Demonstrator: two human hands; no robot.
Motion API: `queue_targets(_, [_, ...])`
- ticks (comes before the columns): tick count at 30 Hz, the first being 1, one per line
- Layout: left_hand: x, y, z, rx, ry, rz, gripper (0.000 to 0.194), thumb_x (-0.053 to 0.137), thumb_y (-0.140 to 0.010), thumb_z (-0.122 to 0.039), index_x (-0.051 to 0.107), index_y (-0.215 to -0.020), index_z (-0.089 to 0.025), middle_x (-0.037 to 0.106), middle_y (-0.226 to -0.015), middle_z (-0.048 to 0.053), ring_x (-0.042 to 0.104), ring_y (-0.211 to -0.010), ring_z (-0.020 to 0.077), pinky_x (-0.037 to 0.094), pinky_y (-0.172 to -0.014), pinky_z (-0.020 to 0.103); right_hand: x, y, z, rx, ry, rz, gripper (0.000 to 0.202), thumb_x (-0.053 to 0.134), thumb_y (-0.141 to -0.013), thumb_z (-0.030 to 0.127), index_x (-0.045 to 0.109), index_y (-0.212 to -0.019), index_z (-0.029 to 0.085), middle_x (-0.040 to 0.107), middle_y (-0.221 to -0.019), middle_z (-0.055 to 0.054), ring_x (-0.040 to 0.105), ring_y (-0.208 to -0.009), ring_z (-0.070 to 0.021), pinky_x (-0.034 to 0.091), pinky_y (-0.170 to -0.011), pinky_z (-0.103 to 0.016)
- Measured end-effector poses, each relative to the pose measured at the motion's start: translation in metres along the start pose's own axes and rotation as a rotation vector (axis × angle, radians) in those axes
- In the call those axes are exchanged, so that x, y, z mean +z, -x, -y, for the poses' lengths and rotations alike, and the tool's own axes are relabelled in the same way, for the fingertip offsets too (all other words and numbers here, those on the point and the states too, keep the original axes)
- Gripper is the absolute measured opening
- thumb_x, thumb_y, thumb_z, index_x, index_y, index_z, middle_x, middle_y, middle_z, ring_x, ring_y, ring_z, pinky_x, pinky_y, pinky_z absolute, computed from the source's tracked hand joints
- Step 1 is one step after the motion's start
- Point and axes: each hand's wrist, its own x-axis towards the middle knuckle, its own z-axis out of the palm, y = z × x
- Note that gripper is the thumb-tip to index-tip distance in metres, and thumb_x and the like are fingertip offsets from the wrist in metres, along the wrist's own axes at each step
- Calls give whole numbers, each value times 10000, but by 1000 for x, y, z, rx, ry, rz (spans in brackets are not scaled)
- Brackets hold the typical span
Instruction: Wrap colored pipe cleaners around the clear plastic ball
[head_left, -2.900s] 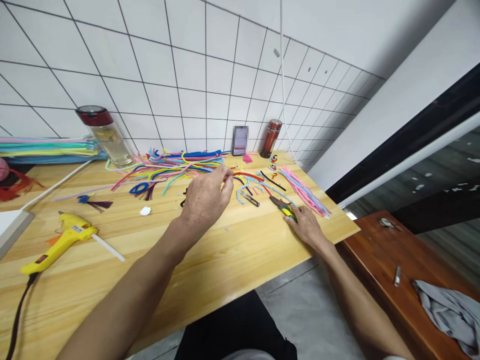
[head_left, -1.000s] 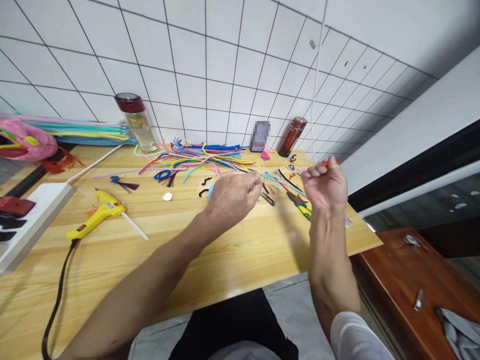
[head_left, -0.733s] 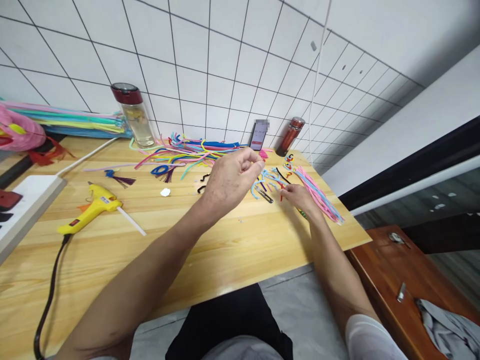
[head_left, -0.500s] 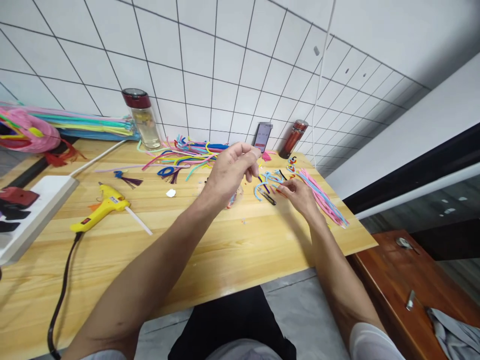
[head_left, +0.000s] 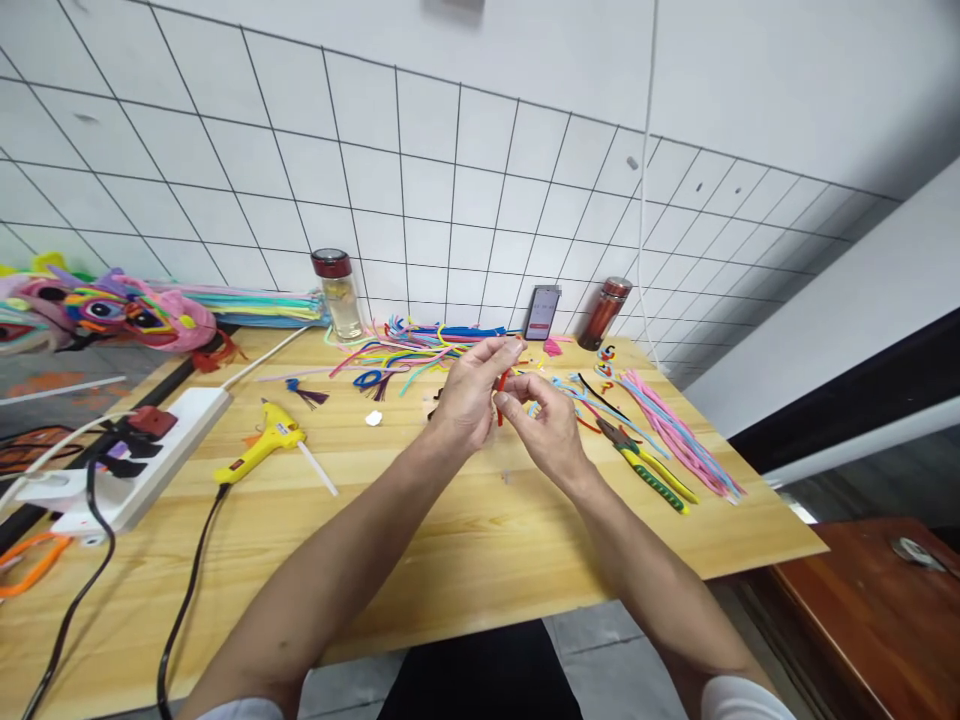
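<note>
Over the middle of the table my two hands are close together, working on a short red pipe cleaner (head_left: pixel 501 405). My left hand (head_left: pixel 474 392) is closed, thumb and fingers pinching its upper part, with a bit of red at the fingertips. Just to the right, my right hand (head_left: pixel 549 428) grips the lower part between thumb and fingers. Part of the red piece is hidden by the fingers. Beside my right hand lie loose blue and red pipe cleaners (head_left: pixel 589 405) and pliers (head_left: pixel 649 470) with green and yellow handles.
Pink and blue pipe cleaners (head_left: pixel 679 435) lie at the right. A glue gun (head_left: pixel 266 440) and a power strip (head_left: pixel 169 455) are at the left. Along the wall stand a glass bottle (head_left: pixel 341 300), a phone (head_left: pixel 541 313) and a red flask (head_left: pixel 604 315).
My right hand has left the small pieces on the table and come up to my left hand, with the red pipe cleaner now between them. The pliers have come into sight. The view has shifted.
</note>
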Motion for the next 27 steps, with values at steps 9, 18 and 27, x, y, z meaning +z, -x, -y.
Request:
queue_targets(9, [-13, -8, 0, 156, -288, -58, 218, 855, -769, -329, 703, -761, -172, 583, -679, -35, 469, -640, 83, 365, -628, 219, -14, 7, -8, 44, -93, 134, 289, 559, -1046, 378, 630, -807, 232, 685, -750, 6, 599, -687, -152, 462, -688, -293])
queue_targets(18, [-16, -15, -6, 86, -238, -65, 200, 825, -673, -267, 653, -663, -165, 529, -613, -40, 418, -551, 64, 303, -541, 221, -47, -13, -33, 94, -202, 347, 385, 623, -1023, 543, 633, -806, 225, 668, -714, 13, 579, -648, -137, 460, -664, -280])
queue_targets(27, [-25, -27, 5, 57, -101, -213, 248, 890, -716, -253, 675, -796, -160, 622, -722, -40, 496, -529, 42, 334, -496, 181, -23, -8, -65, 278, -521, -135, 345, 839, -835, 539, 679, -867, 235, 646, -672, 46, 588, -587, -126, 507, -636, -281])
